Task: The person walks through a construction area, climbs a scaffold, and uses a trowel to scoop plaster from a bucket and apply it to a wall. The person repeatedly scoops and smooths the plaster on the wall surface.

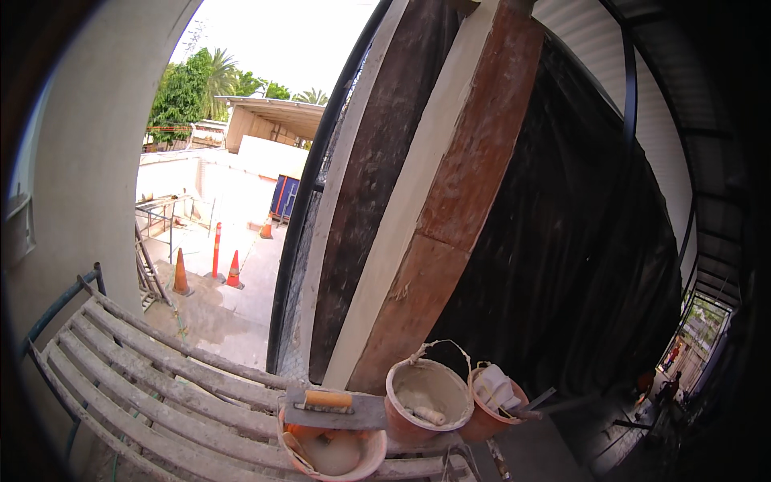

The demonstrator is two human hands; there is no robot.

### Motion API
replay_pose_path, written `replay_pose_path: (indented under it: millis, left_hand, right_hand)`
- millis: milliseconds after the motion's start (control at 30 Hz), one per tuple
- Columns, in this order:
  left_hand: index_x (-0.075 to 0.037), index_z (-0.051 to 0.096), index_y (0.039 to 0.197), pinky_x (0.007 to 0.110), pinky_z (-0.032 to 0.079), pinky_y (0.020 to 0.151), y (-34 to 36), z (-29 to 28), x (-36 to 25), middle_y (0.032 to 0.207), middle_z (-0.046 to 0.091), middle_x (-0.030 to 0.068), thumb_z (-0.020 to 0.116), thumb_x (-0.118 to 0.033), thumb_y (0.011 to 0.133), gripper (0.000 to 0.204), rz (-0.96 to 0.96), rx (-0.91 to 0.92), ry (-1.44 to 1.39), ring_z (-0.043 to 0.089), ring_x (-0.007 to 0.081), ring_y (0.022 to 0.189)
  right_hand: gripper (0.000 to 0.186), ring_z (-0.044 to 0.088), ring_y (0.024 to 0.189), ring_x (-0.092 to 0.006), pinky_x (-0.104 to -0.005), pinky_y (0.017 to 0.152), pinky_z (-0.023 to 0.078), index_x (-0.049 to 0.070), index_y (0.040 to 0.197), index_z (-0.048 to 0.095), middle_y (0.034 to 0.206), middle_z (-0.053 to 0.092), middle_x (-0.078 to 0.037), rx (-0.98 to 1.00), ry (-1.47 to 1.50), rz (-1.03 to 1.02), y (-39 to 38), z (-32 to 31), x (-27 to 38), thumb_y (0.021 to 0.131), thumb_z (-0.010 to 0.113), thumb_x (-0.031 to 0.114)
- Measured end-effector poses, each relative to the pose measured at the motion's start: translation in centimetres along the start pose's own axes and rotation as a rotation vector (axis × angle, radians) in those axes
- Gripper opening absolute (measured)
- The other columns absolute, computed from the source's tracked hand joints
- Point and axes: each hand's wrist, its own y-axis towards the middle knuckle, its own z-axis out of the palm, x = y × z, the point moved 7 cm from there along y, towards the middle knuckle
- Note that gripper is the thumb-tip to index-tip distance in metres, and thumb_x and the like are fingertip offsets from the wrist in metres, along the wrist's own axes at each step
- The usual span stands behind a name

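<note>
Neither of my hands shows. Below me a steel trowel with a wooden handle (328, 399) lies across the rim of an orange bucket (337, 454) holding pale wet material. Beside it a bucket with a wire handle (430, 394) holds grey paste and a small pale tool. A third bucket (482, 422) holds white material and some tools. They stand at the edge of a slatted scaffold platform (144, 377). Ahead rises a tall column (458, 185) with cream and brown faces.
A plastered wall (68, 177) is at left, black sheeting (570, 225) at right. Below outside stand orange cones (182, 277), a red post (217, 249) and a metal frame (157, 209). Far right, small figures of people (666, 390) are in a covered passage.
</note>
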Motion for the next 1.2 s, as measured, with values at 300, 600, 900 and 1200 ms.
replay_pose_path:
  millis: [300, 600, 900, 1200]
  left_hand:
    - [-0.008, 0.063, 0.100, 0.056, 0.043, 0.086, -2.9, -1.3, -2.8, 0.099, 0.062, 0.0200, 0.068, -0.017, 0.088, 0.015, 0.051, -0.080, 0.018, 0.057, 0.0422, 0.098]
    - [-0.009, 0.063, 0.103, 0.054, 0.044, 0.098, -8.2, 0.5, -6.9, 0.105, 0.064, 0.0182, 0.074, -0.012, 0.082, 0.023, 0.031, -0.007, 0.075, 0.059, 0.0408, 0.106]
    - [-0.007, 0.062, 0.105, 0.054, 0.043, 0.096, -14.1, 0.9, -10.6, 0.105, 0.062, 0.0187, 0.071, -0.016, 0.085, 0.024, 0.010, 0.068, 0.045, 0.058, 0.0412, 0.106]
    - [-0.008, 0.062, 0.104, 0.056, 0.042, 0.095, -16.8, 0.6, -10.5, 0.103, 0.062, 0.0187, 0.069, -0.019, 0.085, 0.023, -0.037, 0.058, 0.102, 0.058, 0.0422, 0.102]
  right_hand:
    - [0.082, 0.046, 0.137, -0.0435, -0.0608, 0.110, 0.036, 0.006, 0.142, 0.056, 0.144, 0.051, -0.022, -0.020, -0.056, -0.079, -0.3, -0.8, 1.3, 0.077, 0.079, 0.051]
    - [0.080, 0.044, 0.140, -0.0417, -0.0595, 0.115, 0.033, 0.007, 0.141, 0.055, 0.147, 0.051, -0.019, -0.071, -0.034, -0.095, -0.5, -2.6, 2.8, 0.073, 0.083, 0.038]
    - [0.060, 0.048, 0.131, -0.0391, -0.0575, 0.112, 0.034, 0.002, 0.124, 0.068, 0.133, 0.054, -0.019, -0.081, 0.020, -0.161, 0.0, -5.4, 3.9, 0.083, 0.079, 0.045]
    - [0.058, 0.049, 0.131, -0.0394, -0.0568, 0.112, 0.034, 0.001, 0.124, 0.066, 0.132, 0.056, -0.020, -0.101, 0.054, -0.211, -0.2, -5.0, 3.8, 0.083, 0.080, 0.039]
